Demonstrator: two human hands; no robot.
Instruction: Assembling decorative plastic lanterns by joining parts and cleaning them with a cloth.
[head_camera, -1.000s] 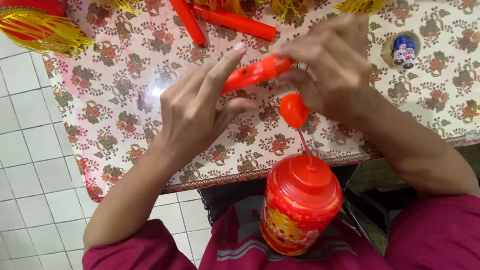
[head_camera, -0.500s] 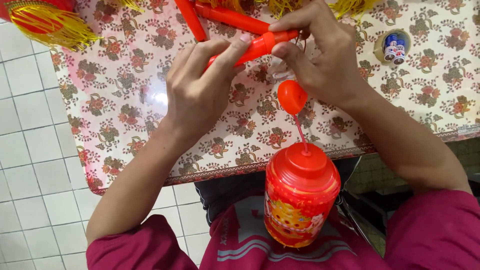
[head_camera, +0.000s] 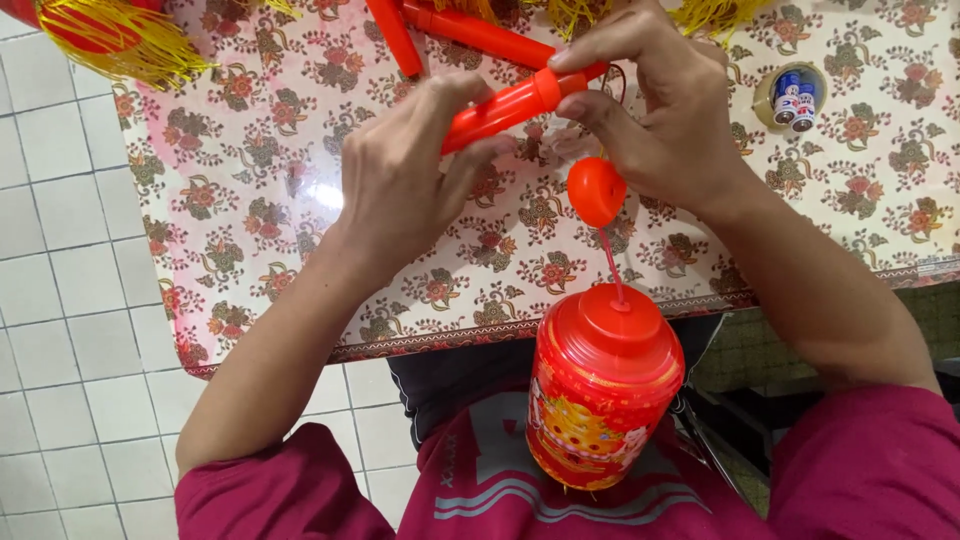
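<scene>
My left hand (head_camera: 410, 170) grips a red plastic stick (head_camera: 500, 105) held level above the table. My right hand (head_camera: 670, 110) pinches the stick's right end between thumb and fingers. Below that hand hangs a small red cap (head_camera: 597, 190) on a thin red cord. The cord runs down to a red lantern (head_camera: 603, 385) with a golden printed band, which hangs in front of my chest, below the table's edge.
The table carries a floral cloth (head_camera: 250, 230) under clear plastic. At the back lie more red sticks (head_camera: 470, 30) and a yellow tassel fringe (head_camera: 110, 40). A tape roll holding small batteries (head_camera: 795, 95) sits at the right. White floor tiles (head_camera: 60, 330) lie to the left.
Both hands have lifted the stick slightly farther over the table and levelled it. The cap and lantern hang below as before.
</scene>
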